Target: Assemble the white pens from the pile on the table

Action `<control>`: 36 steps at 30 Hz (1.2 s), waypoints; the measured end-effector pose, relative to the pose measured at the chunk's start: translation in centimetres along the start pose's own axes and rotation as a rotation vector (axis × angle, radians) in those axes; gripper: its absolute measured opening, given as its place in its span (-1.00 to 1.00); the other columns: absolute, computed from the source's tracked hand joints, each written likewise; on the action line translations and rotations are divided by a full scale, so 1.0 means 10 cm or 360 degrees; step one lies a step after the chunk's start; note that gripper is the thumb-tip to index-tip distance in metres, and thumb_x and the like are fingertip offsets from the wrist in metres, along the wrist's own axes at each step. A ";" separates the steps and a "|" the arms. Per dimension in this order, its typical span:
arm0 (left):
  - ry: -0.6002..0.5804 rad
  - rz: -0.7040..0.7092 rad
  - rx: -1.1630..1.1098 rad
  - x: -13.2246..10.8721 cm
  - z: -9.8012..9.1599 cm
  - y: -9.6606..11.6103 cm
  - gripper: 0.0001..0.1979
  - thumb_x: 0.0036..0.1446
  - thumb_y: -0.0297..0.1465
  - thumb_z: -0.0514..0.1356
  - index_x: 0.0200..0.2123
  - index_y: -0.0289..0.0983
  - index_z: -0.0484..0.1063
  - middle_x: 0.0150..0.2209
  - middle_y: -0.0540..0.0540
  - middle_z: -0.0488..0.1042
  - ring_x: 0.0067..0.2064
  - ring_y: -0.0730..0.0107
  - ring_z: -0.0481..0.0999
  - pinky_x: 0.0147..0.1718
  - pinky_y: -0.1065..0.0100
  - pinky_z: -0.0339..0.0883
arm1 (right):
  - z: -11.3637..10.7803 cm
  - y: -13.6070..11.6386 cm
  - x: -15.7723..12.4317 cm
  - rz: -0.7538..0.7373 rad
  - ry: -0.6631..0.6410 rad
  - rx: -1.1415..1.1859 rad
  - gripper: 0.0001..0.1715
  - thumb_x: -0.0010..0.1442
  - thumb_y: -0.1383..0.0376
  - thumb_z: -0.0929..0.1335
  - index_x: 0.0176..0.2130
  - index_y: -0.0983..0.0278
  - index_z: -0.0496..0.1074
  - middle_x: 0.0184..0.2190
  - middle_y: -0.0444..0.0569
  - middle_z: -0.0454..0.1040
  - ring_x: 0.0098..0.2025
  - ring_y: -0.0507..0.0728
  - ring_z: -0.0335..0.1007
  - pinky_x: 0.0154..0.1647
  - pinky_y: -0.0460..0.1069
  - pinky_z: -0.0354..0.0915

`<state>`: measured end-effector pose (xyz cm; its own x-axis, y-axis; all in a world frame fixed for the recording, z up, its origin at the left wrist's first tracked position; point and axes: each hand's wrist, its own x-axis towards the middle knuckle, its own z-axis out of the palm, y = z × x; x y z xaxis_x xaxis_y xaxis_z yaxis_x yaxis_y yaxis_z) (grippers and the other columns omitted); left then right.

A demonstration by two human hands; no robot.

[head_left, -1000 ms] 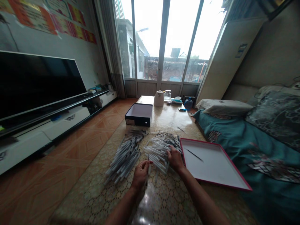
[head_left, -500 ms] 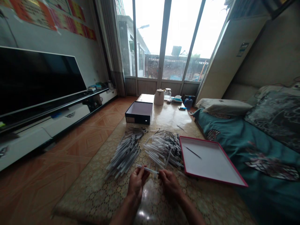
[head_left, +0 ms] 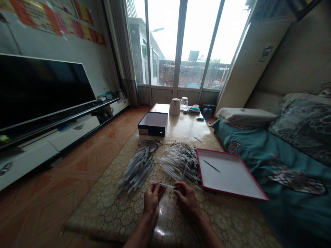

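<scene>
A slim, whitish pen [head_left: 167, 186] lies crosswise between my hands, just above the near part of the table. My left hand [head_left: 152, 199] pinches it toward its left end between thumb and fingers. At the pen's right end, where a small dark part shows, the fingers of my right hand [head_left: 186, 199] are closed; they partly hide that end. Beyond my left hand is a pile of pens [head_left: 137, 170] with dark ends, laid roughly side by side. Another, more jumbled pile of pale pens [head_left: 178, 161] lies beyond my right hand.
A shallow red-rimmed box lid [head_left: 238, 179] holds one thin dark refill [head_left: 212, 166]. Farther back stand a dark open box [head_left: 152, 130], a kettle [head_left: 174, 107], a glass jar [head_left: 184, 103] and a tissue pack [head_left: 194, 109]. A sofa [head_left: 248, 144] borders the table [head_left: 108, 210] on the right.
Both hands stay around the pen in nearly the same place. The right fingers have shifted slightly, and a dark part now shows at the pen's right end. The view has moved a little.
</scene>
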<state>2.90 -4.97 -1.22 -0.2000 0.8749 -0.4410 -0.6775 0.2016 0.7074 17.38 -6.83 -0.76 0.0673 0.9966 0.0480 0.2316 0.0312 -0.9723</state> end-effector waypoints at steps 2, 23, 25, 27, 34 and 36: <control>-0.0012 0.0002 -0.0014 0.00 -0.01 0.01 -0.93 0.02 -0.60 0.18 -0.47 -0.39 0.42 -0.51 -0.06 0.49 -0.48 0.50 0.52 -0.42 0.46 0.46 | 0.01 0.01 0.00 0.0007 0.0008 -0.0045 -0.59 0.06 0.00 0.28 -0.38 0.29 0.43 -0.54 -0.09 0.42 -0.56 0.05 0.30 -0.56 -0.10 0.19; -0.0076 0.0037 -0.0021 -0.01 -0.03 0.01 -0.95 -0.01 -0.59 0.22 -0.48 -0.39 0.43 -0.51 -0.05 0.49 -0.46 0.48 0.52 -0.40 0.45 0.45 | 0.05 0.04 -0.04 -0.0171 0.0081 -0.0233 -0.71 0.11 0.13 0.27 -0.29 0.28 0.41 -0.50 -0.09 0.43 -0.45 0.07 0.33 -0.42 -0.11 0.18; -0.0077 0.0036 -0.0022 -0.01 -0.03 0.01 -0.95 -0.01 -0.59 0.21 -0.48 -0.39 0.43 -0.51 -0.05 0.48 -0.46 0.49 0.52 -0.40 0.45 0.45 | 0.05 0.04 -0.03 -0.0169 0.0066 -0.0281 -0.66 0.16 0.11 0.21 -0.36 0.28 0.42 -0.54 -0.09 0.41 -0.48 0.07 0.32 -0.45 -0.11 0.17; -0.0073 0.0031 -0.0019 -0.01 -0.03 0.01 -0.95 -0.01 -0.60 0.21 -0.47 -0.39 0.43 -0.50 -0.04 0.48 -0.46 0.49 0.51 -0.40 0.45 0.45 | 0.05 0.05 -0.03 -0.0179 0.0064 -0.0347 -0.55 0.21 0.10 0.14 -0.47 0.28 0.41 -0.59 -0.09 0.38 -0.51 0.06 0.30 -0.48 -0.11 0.14; -0.0073 0.0027 -0.0037 0.00 -0.03 0.01 -0.95 -0.02 -0.59 0.22 -0.48 -0.38 0.43 -0.50 -0.05 0.49 -0.46 0.49 0.52 -0.39 0.44 0.46 | 0.05 0.06 -0.04 -0.0166 0.0059 -0.0266 -0.64 0.12 0.09 0.25 -0.24 0.28 0.43 -0.50 -0.08 0.45 -0.45 0.08 0.35 -0.43 -0.10 0.19; -0.0087 0.0029 -0.0050 0.00 -0.03 0.01 -0.96 -0.01 -0.59 0.22 -0.47 -0.38 0.43 -0.50 -0.05 0.49 -0.46 0.49 0.52 -0.39 0.45 0.46 | 0.05 0.06 -0.04 -0.0147 0.0031 -0.0297 -0.60 0.17 0.07 0.19 -0.36 0.28 0.44 -0.54 -0.08 0.43 -0.47 0.08 0.34 -0.44 -0.10 0.17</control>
<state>2.64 -5.12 -1.34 -0.1743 0.9011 -0.3969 -0.6963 0.1722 0.6967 17.04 -7.13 -1.43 0.0558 0.9885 0.1409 0.4134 0.1055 -0.9044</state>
